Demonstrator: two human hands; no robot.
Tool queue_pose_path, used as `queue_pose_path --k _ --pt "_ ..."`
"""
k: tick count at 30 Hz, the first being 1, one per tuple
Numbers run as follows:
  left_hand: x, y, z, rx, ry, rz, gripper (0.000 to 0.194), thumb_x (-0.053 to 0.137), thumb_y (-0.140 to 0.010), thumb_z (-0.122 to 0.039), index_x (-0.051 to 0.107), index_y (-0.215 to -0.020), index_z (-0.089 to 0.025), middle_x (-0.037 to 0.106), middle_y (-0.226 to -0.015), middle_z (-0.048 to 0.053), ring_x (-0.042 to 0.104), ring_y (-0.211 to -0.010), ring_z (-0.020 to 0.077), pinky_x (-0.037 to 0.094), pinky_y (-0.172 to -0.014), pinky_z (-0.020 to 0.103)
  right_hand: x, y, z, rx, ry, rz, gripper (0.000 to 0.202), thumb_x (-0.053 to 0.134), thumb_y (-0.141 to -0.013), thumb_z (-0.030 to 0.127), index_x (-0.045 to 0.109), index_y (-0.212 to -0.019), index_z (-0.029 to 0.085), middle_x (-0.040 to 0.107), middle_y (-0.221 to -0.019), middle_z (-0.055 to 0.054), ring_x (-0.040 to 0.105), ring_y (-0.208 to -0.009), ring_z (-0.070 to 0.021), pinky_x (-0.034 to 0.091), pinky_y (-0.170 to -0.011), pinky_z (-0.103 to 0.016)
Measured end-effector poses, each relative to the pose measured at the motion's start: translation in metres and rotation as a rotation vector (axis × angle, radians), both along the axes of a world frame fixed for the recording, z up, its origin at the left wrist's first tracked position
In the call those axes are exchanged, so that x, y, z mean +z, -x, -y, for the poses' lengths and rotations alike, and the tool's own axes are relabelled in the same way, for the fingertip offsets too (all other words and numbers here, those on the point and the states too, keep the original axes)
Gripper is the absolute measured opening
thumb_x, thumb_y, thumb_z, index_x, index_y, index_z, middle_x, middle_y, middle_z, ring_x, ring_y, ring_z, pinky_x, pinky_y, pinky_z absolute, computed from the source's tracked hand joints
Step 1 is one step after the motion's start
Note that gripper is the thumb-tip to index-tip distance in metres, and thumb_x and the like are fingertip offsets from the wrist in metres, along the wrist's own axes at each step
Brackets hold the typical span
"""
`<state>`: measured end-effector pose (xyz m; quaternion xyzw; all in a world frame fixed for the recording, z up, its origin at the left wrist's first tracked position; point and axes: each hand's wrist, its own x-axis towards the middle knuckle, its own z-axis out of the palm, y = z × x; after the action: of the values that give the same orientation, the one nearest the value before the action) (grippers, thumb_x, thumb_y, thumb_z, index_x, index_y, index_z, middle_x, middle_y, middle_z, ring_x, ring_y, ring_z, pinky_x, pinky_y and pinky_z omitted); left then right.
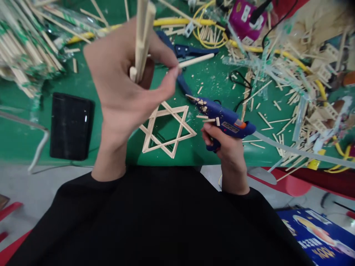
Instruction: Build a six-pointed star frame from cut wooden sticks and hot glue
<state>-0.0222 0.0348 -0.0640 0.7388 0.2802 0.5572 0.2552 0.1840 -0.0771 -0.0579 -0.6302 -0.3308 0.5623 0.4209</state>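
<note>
Pale wood, head view: L hand [122, 79] pinches a single stick [196, 60] at one end, w/ a stick bunch [144, 40] in its curl; R hand [229, 147] grips the blue glue gun [219, 112], trigger squeeze can't tell. Star frame [178, 140] lies on the green table [191, 157], partly hidden by L hand. Prob. v. light, stiff, fragile at joints: lift by opp. sides. Sticks may snap; hold mid-length. Gun: handle only, tip prob. hot.
</note>
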Motion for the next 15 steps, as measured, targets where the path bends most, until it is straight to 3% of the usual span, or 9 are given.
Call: queue_pose_path --k 3,5,9,12,15 --pt "0.004 -0.018 0.012 -0.102 0.168 0.119 0.026 0.086 -0.077 -0.027 0.062 -0.071 -0.018 0.068 -0.078 0.002 0.048 -0.050 0.0058 0.031 -0.041 0.022 0.002 0.001 -0.008 -0.114 -0.017 -0.119 0.021 0.077 -0.067 0.033 0.063 -0.060 0.020 0.054 -0.049 0.006 0.042 -0.038 -0.0055 0.031 -0.038 -0.022" --pt "0.012 -0.027 0.023 -0.181 0.170 0.041 0.023 0.080 -0.079 -0.018 0.060 -0.068 -0.021 0.069 -0.076 -0.001 0.047 -0.050 0.0064 0.028 -0.042 0.024 0.004 0.000 -0.015 -0.177 -0.044 -0.189 0.021 0.078 -0.063 0.033 0.062 -0.059 0.020 0.054 -0.052 0.005 0.038 -0.037 -0.0045 0.027 -0.037 -0.023" --pt "0.025 -0.039 0.031 -0.241 0.166 -0.181 0.021 0.065 -0.088 -0.011 0.072 -0.091 -0.031 0.072 -0.083 -0.003 0.063 -0.064 0.0116 0.047 -0.055 0.028 0.007 -0.005 -0.027 -0.209 -0.027 -0.350 0.020 0.071 -0.062 0.035 0.058 -0.061 0.020 0.051 -0.057 0.004 0.030 -0.039 -0.0036 0.026 -0.039 -0.024" --pt "0.025 -0.048 0.028 -0.289 0.182 -0.244 0.016 0.066 -0.090 -0.015 0.073 -0.091 -0.029 0.075 -0.087 -0.001 0.070 -0.076 0.0131 0.055 -0.065 0.026 0.006 -0.010 -0.029 -0.182 -0.046 -0.437 0.017 0.059 -0.060 0.035 0.056 -0.068 0.021 0.053 -0.066 0.001 0.031 -0.045 -0.0061 0.030 -0.042 -0.026" --pt "0.021 -0.057 0.025 -0.291 0.189 -0.224 0.008 0.069 -0.089 -0.018 0.071 -0.084 -0.025 0.075 -0.090 0.000 0.071 -0.078 0.0122 0.057 -0.069 0.024 0.004 -0.012 -0.027 -0.170 -0.097 -0.249 0.018 0.052 -0.066 0.040 0.051 -0.072 0.022 0.050 -0.068 -0.001 0.040 -0.050 -0.0107 0.038 -0.047 -0.029"
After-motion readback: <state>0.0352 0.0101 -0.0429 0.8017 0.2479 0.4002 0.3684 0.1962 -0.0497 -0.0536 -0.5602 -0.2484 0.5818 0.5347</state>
